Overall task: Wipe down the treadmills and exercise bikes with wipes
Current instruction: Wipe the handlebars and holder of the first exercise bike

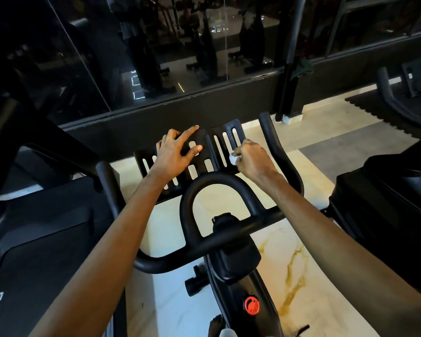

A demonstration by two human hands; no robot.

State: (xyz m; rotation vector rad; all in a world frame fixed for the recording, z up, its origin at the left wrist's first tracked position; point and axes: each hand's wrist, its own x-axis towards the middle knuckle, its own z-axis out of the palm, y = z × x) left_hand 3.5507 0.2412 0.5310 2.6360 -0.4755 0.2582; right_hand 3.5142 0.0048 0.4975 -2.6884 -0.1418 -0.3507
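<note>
Our arms (100, 263) reach over the bike (231, 254) to its tray (229, 124). Left hand (174, 152) lies spread on the tray's left half. Right hand (253, 159) pinches a balled wipe (233, 159) at the right half. We judge the tray mid-wipe; next we should rub along its slots.

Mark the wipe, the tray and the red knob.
wipe (233, 159), head view, white wad's visible middle.
tray (225, 127), head view, solid top edge of right half.
red knob (251, 305), head view, centre of its face.
</note>
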